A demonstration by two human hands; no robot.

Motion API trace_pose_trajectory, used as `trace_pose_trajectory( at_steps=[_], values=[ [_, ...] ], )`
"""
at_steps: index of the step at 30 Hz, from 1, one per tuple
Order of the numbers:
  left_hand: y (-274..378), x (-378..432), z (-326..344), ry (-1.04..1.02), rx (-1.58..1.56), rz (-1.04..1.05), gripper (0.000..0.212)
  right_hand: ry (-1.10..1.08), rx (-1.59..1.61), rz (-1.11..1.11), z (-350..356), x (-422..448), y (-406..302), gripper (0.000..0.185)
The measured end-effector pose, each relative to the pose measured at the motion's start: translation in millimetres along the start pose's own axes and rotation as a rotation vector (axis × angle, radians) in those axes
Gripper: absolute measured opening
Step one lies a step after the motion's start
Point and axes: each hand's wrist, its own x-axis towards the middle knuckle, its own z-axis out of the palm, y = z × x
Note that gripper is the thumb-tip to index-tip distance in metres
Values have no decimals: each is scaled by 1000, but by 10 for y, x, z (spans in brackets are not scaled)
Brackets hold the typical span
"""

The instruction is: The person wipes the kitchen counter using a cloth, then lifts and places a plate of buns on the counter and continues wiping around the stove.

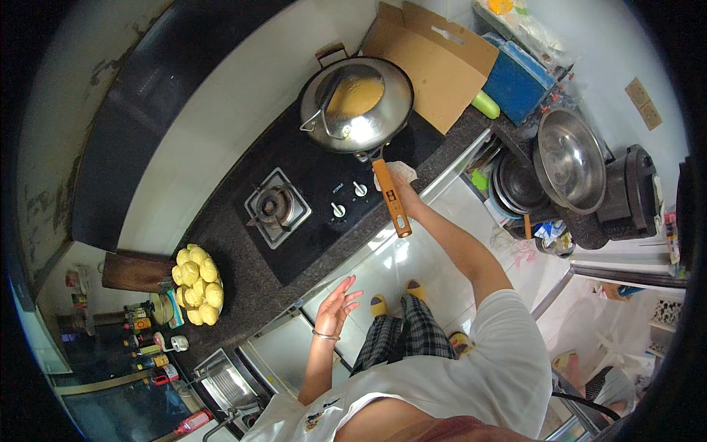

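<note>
My right hand (406,193) reaches to the edge of the black gas cooktop (326,177) and holds a crumpled pale cloth (402,172), partly hidden behind the orange-brown handle (392,199) of a wok. A domed steel lid (381,124) with a glass window covers the wok, and something yellow shows through the glass. My left hand (334,312), a bangle on its wrist, hovers over the floor in front of the counter, palm up, fingers apart, with nothing in it. Two control knobs (360,189) lie between the wok and the bare second burner (275,206).
A plate of yellow round pieces (198,284) stands left on the counter, near bottles (160,362) and a steel sink (229,384). A cardboard box (436,61), green gourd (485,105), blue box (516,80) and large steel basin (571,160) are at right. Another person's leg (613,387) shows lower right.
</note>
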Motion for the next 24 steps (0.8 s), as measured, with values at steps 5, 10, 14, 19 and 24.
trace_pose_trajectory(
  at_steps=[5,10,14,19,24],
  values=[
    [36,51,34,-4,20,-10,43,132,-1832,-739,-784,493,-668,56],
    [31,71,90,-30,46,-35,43,591,-1874,-722,-1252,757,-852,48],
    [-62,103,124,-5,38,-53,42,268,-1111,-430,-578,351,-9,36],
    [-50,293,309,-75,51,-45,42,-68,-1171,-423,-181,-252,224,45],
    [25,382,394,-150,82,-46,43,354,-1832,-820,-994,394,-582,48]
  ],
)
